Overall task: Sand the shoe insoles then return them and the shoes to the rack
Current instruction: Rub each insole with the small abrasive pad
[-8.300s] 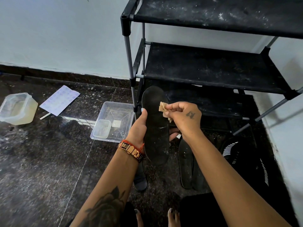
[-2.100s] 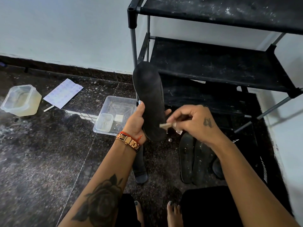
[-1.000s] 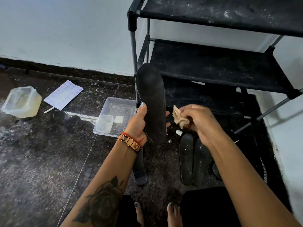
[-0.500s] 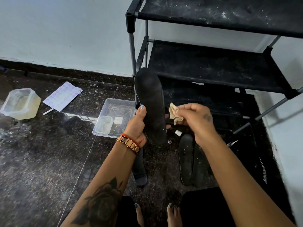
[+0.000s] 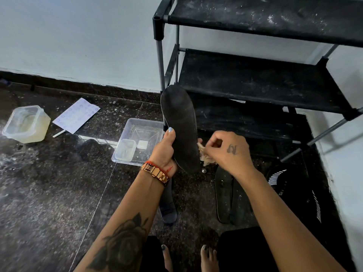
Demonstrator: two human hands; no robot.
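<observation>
My left hand (image 5: pixel 164 149) grips a black insole (image 5: pixel 180 126) upright by its lower half, thumb along the left edge. My right hand (image 5: pixel 228 150) pinches a crumpled tan piece of sandpaper (image 5: pixel 205 155) against the insole's lower right edge. Two more black insoles (image 5: pixel 228 195) lie side by side on the floor below my right wrist. Another dark insole (image 5: pixel 168 206) lies under my left forearm. A black shoe with white stripes (image 5: pixel 294 185) sits on the floor at the right. The black shoe rack (image 5: pixel 255 79) stands behind, its shelves dusty.
A clear plastic tray (image 5: pixel 145 126) holding a small tub lies left of the rack leg. A second clear tub (image 5: pixel 26 123) and a printed sheet (image 5: pixel 76 114) with a white stick sit further left on the dark stone floor. The white wall closes the right side.
My right hand has dropped with the sandpaper from the insole's middle edge to its lower right edge. The insole stays upright in my left hand.
</observation>
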